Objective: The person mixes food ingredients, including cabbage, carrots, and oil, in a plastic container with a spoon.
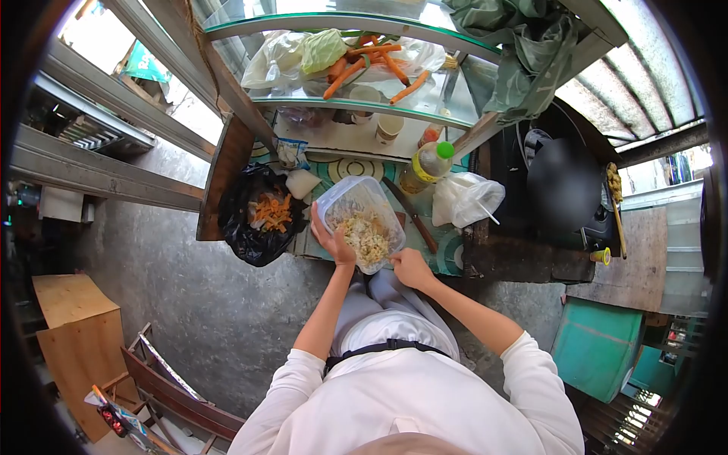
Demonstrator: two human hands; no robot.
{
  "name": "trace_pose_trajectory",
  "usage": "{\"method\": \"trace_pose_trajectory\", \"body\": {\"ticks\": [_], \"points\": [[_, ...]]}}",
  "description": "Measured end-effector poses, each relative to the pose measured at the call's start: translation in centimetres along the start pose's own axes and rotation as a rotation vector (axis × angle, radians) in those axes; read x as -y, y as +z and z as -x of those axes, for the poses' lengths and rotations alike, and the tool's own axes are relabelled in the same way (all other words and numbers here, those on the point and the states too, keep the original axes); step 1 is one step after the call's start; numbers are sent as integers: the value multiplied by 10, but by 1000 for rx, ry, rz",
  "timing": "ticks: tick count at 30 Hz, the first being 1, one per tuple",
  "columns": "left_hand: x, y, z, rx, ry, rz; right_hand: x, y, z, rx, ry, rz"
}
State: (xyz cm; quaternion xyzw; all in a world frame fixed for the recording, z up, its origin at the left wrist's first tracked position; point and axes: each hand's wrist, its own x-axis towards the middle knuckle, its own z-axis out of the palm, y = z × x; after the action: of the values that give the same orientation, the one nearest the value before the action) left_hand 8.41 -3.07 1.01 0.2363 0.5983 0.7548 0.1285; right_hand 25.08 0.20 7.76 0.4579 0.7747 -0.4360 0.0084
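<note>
A clear plastic food container (350,194) is tilted toward me at the counter's front edge, with a pale, crumbly, shredded food mix (368,238) in its lower part. My left hand (332,241) is wrapped around the container's left side, thumb over the rim. At its near right corner, my right hand (412,268) has its fingers curled against the edge. Whether those fingers also hold something small is hidden. A knife (422,226) lies just right of the container. On the left, a black plastic bag (236,199) stands with orange carrot pieces (271,212) inside.
Behind the knife stands a green-capped bottle (425,168), beside a white plastic bag (464,200). Glass shelves above hold carrots (346,77) and cabbage (321,51). To the right is a dark wok (535,144). A wooden bench (178,387) stands behind left.
</note>
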Motion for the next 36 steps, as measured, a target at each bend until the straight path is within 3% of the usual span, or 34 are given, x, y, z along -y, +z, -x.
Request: {"method": "trace_pose_trajectory", "body": {"ticks": [3,6,9,13,14,17,20,23,27,28,32,36], "points": [[-3,-11,-6,47,-60,18,13,-18,6,114,112,-102],[1,-18,-16,122,-98,97,13,-35,11,-41,-100,14],[1,-18,-16,176,-125,70,30,-25,3,-201,-215,451],[1,-13,-20,120,-153,171,30,-2,16,-176,-399,774],[2,-15,-17,106,-188,278,25,-14,16,-164,-413,793],[1,-16,-13,95,-237,215,24,-32,16,-191,-437,833],[-6,-10,-18,109,-129,105,31,-33,15,-233,-483,831],[-6,-12,-13,109,-134,68,33,-44,3,-305,-349,882],[-10,-2,-13,91,-71,98,0,-10,-3,-141,-229,721],[-8,0,-15,75,-66,92,10,-10,1,-122,-84,543],[-2,0,-9,66,-61,75,-7,4,0,-16,-34,124],[-1,-13,-14,91,-166,171,3,-9,12,-49,-87,14]]}}
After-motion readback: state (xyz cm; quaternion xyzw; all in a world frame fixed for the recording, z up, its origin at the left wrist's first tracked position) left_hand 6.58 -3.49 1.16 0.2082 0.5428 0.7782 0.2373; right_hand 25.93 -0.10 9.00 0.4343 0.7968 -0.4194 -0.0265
